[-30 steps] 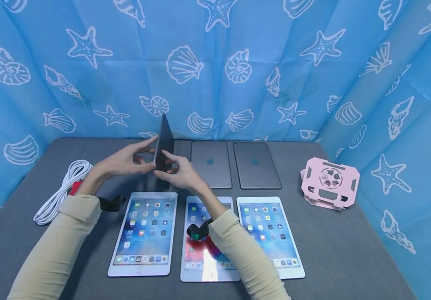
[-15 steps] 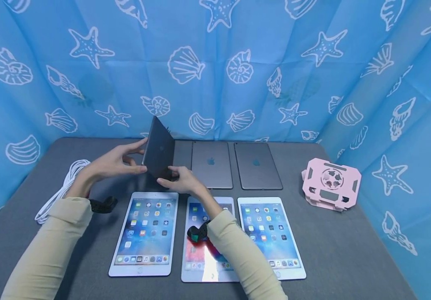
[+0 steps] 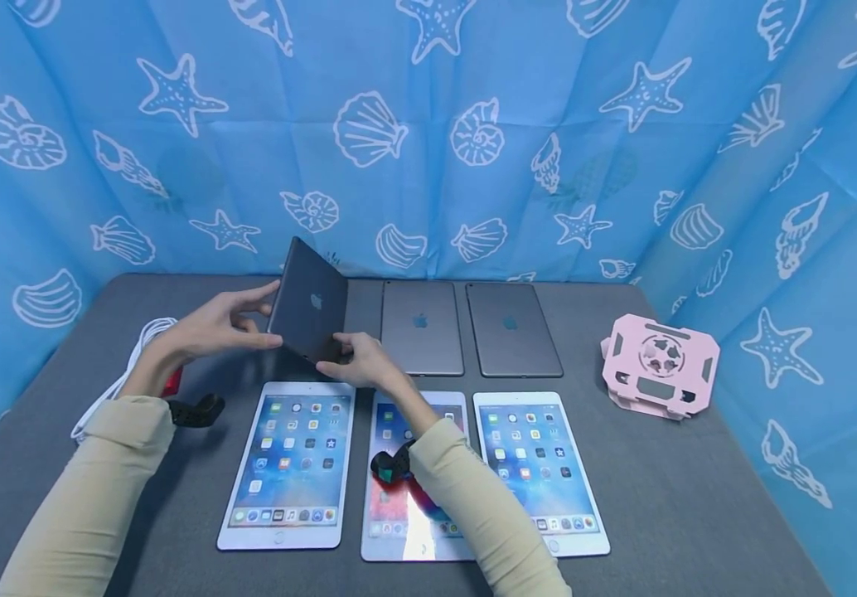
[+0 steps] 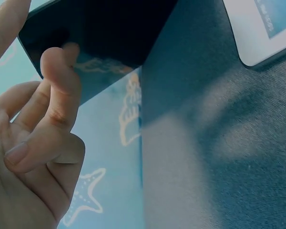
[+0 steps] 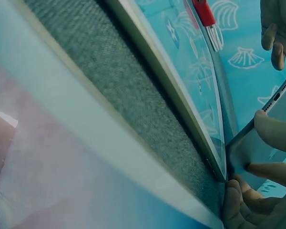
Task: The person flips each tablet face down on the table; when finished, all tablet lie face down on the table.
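Head view: at nine o'clock, left hand [image 3: 214, 324] and right hand [image 3: 369, 361] clamped fingers on the tilted tablet [image 3: 314, 305], which needed even support.

Six tablets [image 3: 311, 308] (three grey, three white), one pink frame [image 3: 652, 383], one white cable [image 3: 151, 328]

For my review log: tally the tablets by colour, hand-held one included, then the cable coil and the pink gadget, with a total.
Dark grey tablets: 3
White tablets: 3
White cable coil: 1
Pink gadget: 1
Total: 8
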Tool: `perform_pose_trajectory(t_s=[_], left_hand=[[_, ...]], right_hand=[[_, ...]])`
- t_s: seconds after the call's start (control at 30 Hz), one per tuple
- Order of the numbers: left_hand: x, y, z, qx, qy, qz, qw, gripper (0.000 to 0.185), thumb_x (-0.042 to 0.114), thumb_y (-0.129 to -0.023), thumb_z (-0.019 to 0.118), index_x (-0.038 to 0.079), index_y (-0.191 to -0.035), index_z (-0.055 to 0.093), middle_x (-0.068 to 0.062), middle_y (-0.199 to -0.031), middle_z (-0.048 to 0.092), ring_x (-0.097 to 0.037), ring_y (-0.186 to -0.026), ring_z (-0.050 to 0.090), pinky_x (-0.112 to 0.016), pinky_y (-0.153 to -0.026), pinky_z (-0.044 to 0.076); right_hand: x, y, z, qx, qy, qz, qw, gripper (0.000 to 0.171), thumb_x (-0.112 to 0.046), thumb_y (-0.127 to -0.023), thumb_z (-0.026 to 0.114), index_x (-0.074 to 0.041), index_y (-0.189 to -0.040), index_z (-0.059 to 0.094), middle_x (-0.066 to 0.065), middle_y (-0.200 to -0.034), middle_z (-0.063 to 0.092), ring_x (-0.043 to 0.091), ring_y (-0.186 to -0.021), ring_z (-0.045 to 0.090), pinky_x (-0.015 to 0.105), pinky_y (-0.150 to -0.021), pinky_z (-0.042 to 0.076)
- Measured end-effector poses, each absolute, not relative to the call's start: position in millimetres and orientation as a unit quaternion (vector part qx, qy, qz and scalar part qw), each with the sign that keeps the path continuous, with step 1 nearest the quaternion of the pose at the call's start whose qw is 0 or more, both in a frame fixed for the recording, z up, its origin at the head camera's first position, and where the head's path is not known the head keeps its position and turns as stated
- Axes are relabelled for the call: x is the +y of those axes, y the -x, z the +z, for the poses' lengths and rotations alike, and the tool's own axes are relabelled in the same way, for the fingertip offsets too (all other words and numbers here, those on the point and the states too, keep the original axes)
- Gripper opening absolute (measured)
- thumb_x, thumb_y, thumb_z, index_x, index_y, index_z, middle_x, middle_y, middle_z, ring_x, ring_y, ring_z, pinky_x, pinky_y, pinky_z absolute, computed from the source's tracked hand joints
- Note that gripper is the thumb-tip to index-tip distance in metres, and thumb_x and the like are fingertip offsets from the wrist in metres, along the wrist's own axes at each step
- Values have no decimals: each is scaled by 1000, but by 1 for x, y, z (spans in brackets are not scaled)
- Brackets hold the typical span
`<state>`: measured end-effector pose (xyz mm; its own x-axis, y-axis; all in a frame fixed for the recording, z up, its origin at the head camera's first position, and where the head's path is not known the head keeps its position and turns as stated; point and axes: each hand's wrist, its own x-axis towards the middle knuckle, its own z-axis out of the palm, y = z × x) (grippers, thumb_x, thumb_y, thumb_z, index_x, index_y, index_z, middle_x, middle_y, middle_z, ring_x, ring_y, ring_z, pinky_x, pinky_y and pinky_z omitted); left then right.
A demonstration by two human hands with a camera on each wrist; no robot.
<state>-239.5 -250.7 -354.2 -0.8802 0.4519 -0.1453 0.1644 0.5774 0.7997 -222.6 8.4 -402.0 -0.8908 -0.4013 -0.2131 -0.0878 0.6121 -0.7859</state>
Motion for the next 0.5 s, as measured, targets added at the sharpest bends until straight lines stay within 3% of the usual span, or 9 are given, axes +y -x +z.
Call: perform_pose_trajectory(t_s=[0.17,0.3,0.5], left_hand=[[-254,240,-361,871,-173,429,167,101,23,-90,79,6,-165,12,-13,-114,53,-21,-69,65,-28,-69,46],[-257,240,-370,874,-160,425,173,105,24,-88,82,4,-164,11,-9,-107,55,-21,-69,65,-29,-71,47],[-260,242,-383,874,-162,423,179,107,23,-87,83,1,-163,12,-6,-96,57,-16,-59,55,-29,-63,43]], right_hand=[[8,223,-403,890,143,-397,174,65,-27,-99,68,-3,-154,43,21,-148,56,33,-139,54,44,-113,46],[8,222,-404,902,145,-370,167,65,-27,-100,67,-4,-155,42,19,-149,55,30,-141,52,41,-113,47],[9,219,-402,918,140,-341,146,63,-26,-99,69,-4,-153,45,17,-152,53,31,-143,48,42,-115,44]])
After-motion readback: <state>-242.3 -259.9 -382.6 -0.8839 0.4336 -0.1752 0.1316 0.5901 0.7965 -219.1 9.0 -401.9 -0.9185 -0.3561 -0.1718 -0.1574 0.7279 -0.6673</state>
